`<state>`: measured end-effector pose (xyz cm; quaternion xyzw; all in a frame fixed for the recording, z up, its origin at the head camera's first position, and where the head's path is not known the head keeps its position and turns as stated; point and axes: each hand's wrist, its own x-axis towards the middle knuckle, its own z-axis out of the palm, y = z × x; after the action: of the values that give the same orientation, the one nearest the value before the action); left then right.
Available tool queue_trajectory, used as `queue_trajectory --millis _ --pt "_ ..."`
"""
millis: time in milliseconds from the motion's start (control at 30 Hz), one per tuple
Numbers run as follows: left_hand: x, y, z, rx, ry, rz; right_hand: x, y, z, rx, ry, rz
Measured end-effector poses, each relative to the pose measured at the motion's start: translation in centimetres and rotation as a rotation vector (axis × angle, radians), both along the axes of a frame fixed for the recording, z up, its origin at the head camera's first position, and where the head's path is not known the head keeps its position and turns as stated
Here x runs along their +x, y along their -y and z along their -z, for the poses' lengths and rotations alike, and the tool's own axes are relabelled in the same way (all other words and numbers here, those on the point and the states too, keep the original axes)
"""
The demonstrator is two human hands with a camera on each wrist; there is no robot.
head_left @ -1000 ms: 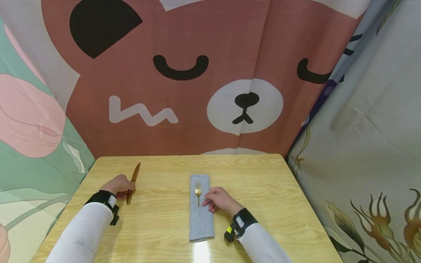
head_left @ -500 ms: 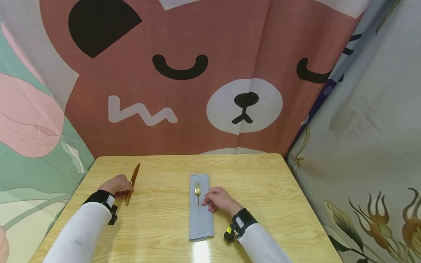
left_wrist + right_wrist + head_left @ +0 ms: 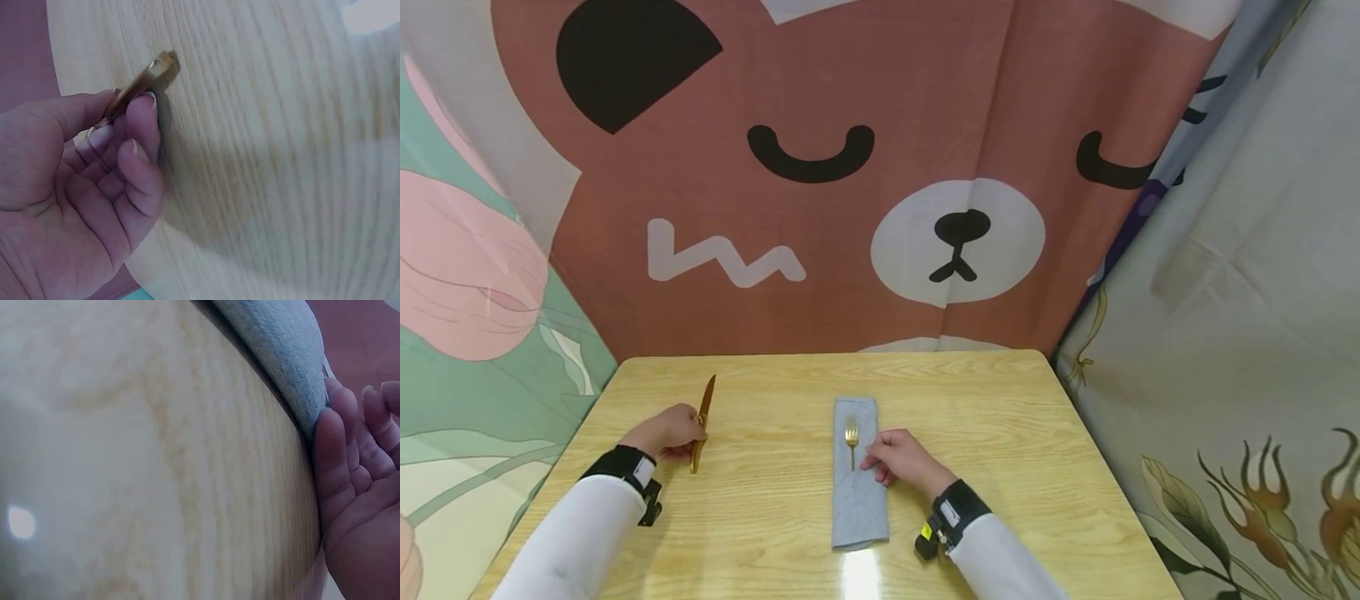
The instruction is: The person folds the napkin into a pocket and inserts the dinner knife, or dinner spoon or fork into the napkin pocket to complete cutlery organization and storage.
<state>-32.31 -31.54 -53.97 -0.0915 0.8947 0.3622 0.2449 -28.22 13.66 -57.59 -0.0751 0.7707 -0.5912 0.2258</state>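
Note:
On the left of the wooden table, my left hand (image 3: 664, 430) pinches a gold table knife (image 3: 707, 400) by its handle, the blade toward the far edge. The left wrist view has the gold handle end (image 3: 159, 69) sticking out past thumb and curled fingers, close over the wood. A folded grey-blue cloth napkin (image 3: 859, 512) lies lengthwise at mid-table. Upon it is a small gold fork (image 3: 852, 432), tines away from me. My right hand (image 3: 908, 460) rests at the napkin's right edge beside the fork, fingers loosely bent with nothing between them.
The light wooden table (image 3: 970, 400) has rounded far corners. Behind it hangs a brown bear-face cloth (image 3: 715, 200), with a leafy green and pink cloth (image 3: 467, 267) left and a pale floral cloth (image 3: 1240, 333) right. Light glares on the table in front of the napkin.
My left hand has drawn slightly left and toward me with the knife, whose tip also sits a little nearer. Right hand, napkin and fork stay almost where they were.

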Motion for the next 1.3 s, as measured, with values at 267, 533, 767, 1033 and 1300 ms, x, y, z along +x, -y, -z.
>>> queue_trajectory --millis 267,533,767,1033,1300 --pt "0.3 -2.1 0.3 0.080 -0.144 0.090 0.6 0.2 0.2 0.011 -0.055 -0.007" --pt "0.7 -7.3 -1.2 0.219 -0.303 0.153 0.9 0.3 0.4 0.038 -0.099 0.000" --pt "1.9 -12.5 -3.5 0.356 -0.435 0.140 1.0 0.7 -0.2 0.070 -0.135 0.006" --pt "4.0 -17.5 -5.1 0.499 -0.421 0.128 1.0 1.2 -2.1 0.102 -0.149 -0.050" --pt "5.9 -20.7 -5.5 0.565 -0.373 0.175 1.2 2.3 -6.4 -0.090 -0.180 -0.026"
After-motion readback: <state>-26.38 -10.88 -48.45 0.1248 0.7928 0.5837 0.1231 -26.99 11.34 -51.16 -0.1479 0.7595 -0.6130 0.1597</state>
